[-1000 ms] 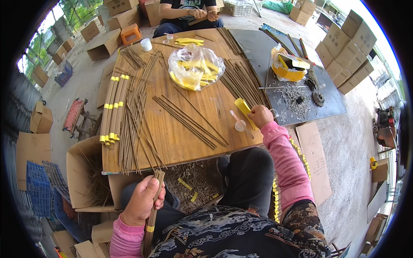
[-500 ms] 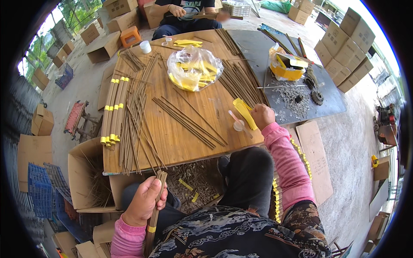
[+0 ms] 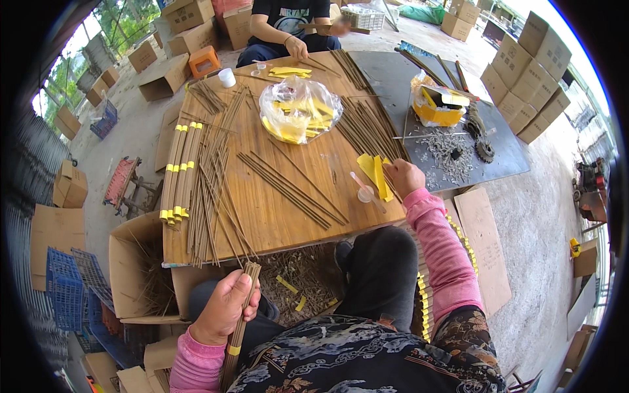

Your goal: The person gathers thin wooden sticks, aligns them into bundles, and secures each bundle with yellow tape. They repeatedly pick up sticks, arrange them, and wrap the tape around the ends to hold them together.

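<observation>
My left hand (image 3: 224, 308) is closed round a bundle of thin brown sticks (image 3: 251, 270), held upright over my lap with a yellow band low on it. At the table's right front edge, my right hand (image 3: 405, 177) has its fingers pinched on a yellow paper strip (image 3: 387, 182). More yellow strips (image 3: 371, 169) lie just left of it. Beside them are a small round white cup (image 3: 365, 194) and a pale stick-like tool (image 3: 360, 182) leaning across it. The right fingertips are partly hidden.
Loose sticks and yellow-banded bundles (image 3: 173, 177) cover the left of the wooden table (image 3: 295, 232). A clear plastic bag of yellow strips (image 3: 298, 108) sits mid-table. An open carton (image 3: 134, 262) stands at its near left corner. Across the table sits another person (image 3: 291, 26).
My right hand has shifted slightly, and a yellow strip now stands apart from the others beside it. The other person's hand has come down to the table. My left hand keeps its grip.
</observation>
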Motion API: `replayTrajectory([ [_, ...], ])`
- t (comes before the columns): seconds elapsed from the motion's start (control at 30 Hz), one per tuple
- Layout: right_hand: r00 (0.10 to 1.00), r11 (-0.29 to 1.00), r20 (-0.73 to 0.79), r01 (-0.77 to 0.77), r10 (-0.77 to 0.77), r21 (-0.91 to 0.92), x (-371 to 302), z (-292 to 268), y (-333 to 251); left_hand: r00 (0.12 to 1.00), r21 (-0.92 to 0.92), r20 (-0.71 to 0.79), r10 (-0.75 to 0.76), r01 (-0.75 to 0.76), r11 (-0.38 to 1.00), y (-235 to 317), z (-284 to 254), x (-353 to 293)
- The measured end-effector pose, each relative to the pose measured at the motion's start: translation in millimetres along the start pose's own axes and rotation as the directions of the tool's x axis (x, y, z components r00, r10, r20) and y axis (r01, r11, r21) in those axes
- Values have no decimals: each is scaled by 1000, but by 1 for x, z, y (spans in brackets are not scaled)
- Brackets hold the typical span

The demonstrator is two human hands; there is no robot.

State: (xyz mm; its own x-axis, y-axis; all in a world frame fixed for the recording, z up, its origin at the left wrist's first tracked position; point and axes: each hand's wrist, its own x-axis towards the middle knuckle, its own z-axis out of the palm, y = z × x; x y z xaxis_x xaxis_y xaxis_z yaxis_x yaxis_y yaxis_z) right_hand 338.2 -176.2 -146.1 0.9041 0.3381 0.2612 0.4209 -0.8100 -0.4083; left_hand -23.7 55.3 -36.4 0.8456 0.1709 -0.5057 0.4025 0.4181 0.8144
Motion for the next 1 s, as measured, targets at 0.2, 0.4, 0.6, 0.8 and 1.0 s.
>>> replayTrajectory([
  [0.2, 1000, 890, 16, 0, -9, 456, -5, -31, -18, 997, 10, 5, 79, -79, 997, 1, 3, -4],
  [0.4, 922, 486, 228, -51, -312, 872, -100, -79, -130, 985, -58, 24, 172, -171, 984, 25, 18, -7],
  [0.6, 814, 428, -181, 463, -552, 776, -163, -74, -198, 969, -77, 60, 242, -237, 969, 39, 35, -15],
  [0.8, 735, 344, -322, 597, -597, 725, -175, -71, -215, 965, -86, 102, 242, -234, 968, 35, 35, -28],
  [1.0, 737, 102, 273, -269, -618, 958, -180, -92, -215, 962, -11, 94, 256, -256, 967, 35, 36, -41],
])
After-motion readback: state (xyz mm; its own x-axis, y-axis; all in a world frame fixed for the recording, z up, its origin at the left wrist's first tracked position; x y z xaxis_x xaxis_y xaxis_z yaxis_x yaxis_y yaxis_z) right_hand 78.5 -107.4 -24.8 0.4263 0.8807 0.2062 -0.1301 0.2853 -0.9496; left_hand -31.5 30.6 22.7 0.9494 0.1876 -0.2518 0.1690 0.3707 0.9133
